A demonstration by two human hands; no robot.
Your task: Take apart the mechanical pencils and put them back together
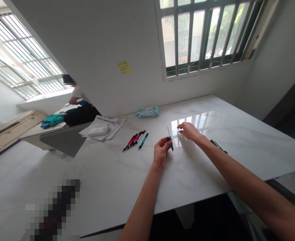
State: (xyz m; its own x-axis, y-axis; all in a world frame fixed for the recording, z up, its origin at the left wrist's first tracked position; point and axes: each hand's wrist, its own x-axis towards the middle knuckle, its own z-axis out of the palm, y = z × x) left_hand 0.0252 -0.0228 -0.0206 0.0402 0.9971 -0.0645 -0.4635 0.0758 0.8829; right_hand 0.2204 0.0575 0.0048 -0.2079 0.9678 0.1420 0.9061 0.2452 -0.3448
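Observation:
My left hand (161, 150) is closed round a teal-and-black pen part (171, 142), tilted above the white table. A thin refill (169, 131) sticks up out of its top end. My right hand (187, 130) is a little to the right, thumb and forefinger pinched together. A tiny pale bit shows at those fingertips, too small to name. Left of my left hand, several red, white and black pens (134, 140) lie side by side, with one teal pen (143, 140) just apart from them. Black and white pen parts (219, 146) lie partly behind my right forearm.
A pale blue wipes packet (147, 112) rests by the wall. Papers (114, 129) with a white power strip (98, 131) lie at the left, and a yellow note (124, 67) sticks to the wall. A person (78, 95) is at another table far left, near dark cloth.

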